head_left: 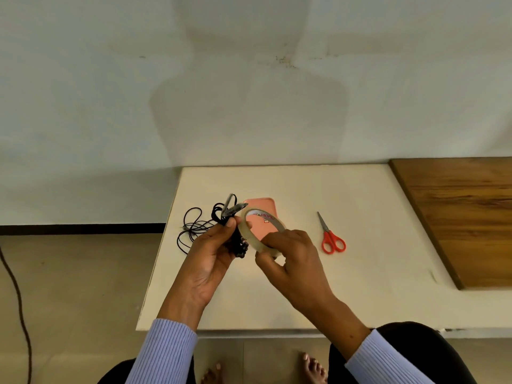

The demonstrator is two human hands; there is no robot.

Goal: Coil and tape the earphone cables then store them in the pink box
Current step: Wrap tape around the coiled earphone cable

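Looks like a plain room in a home: bare feet (314, 368) on a tiled floor (69, 286), a scuffed, stained white wall (249, 79) with a dark skirting strip (83, 229) along its base. Low white table (360, 286) pushed up against that wall, a wooden board (465, 217) butted beside it, a dark cord (16, 295) trailing over the tiles (where it leads cannot be seen). Household bits only: red-handled scissors (331, 236), a roll of clear tape (263, 231)
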